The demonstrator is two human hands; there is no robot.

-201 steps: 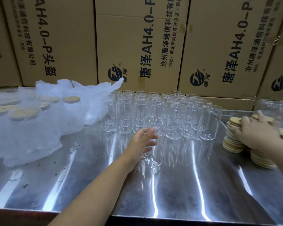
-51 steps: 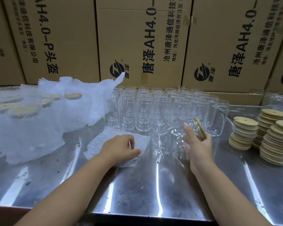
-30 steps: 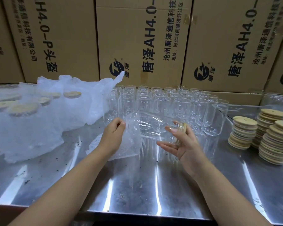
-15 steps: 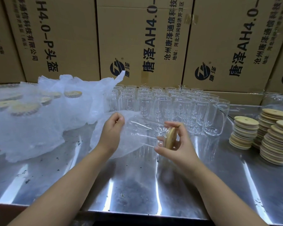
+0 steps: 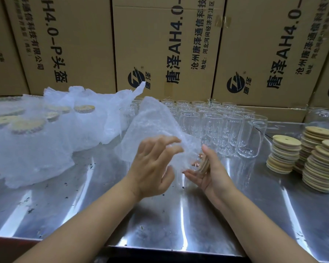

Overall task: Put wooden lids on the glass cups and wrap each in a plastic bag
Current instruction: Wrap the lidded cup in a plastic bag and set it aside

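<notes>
My left hand [image 5: 153, 165] grips a translucent bubble plastic bag [image 5: 152, 124] and has it drawn over a glass cup held sideways above the table; the glass is mostly hidden inside the bag. A wooden lid [image 5: 204, 165] caps the cup's right end. My right hand [image 5: 212, 174] cups that lidded end, thumb up behind it and fingers curled beneath. Several bare glass cups [image 5: 226, 130] stand in rows behind my hands. Stacks of wooden lids [image 5: 285, 152] sit at the right.
A heap of bagged, lidded cups [image 5: 36, 141] fills the left of the steel table [image 5: 160, 224]. Cardboard boxes [image 5: 160, 44] wall off the back. More glassware [image 5: 323, 118] stands at the far right.
The bag has been pulled further over the cup toward the lid, and its loose end now sticks up. My left hand slid right along the cup; my right hand dropped slightly under the lid.
</notes>
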